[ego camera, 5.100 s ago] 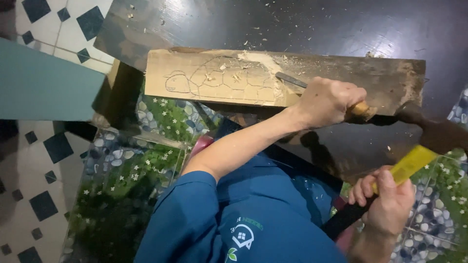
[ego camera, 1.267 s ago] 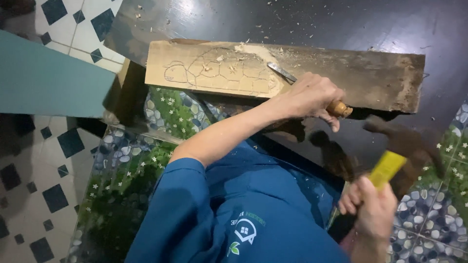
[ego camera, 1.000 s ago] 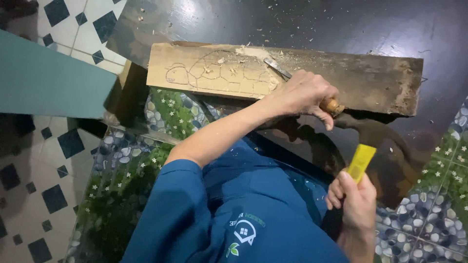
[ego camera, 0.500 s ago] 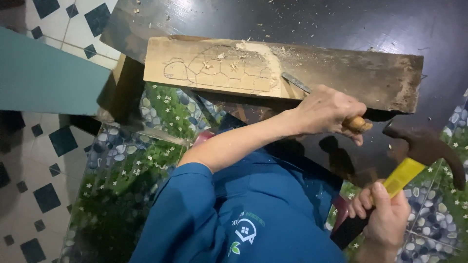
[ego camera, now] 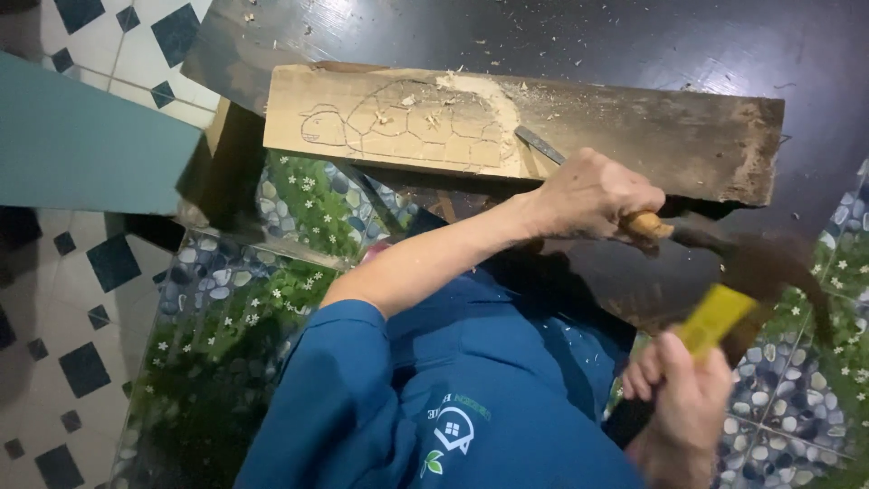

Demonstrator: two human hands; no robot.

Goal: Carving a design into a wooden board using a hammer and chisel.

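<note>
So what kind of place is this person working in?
Probably a home floor used as a small woodcarving spot, not a proper workshop. A wooden board with a turtle drawn on it lies on a dark tabletop strewn with chips, and patterned floor tiles show around it.

The hammer (ego camera: 769, 272) is smeared by motion blur, so its head has no clear outline beside the plank (ego camera: 543, 127). The left hand (ego camera: 593, 195) covers most of the chisel (ego camera: 543, 147) handle. The right hand (ego camera: 679, 407) is partly cut off by the picture's bottom edge, below the plank.
</note>
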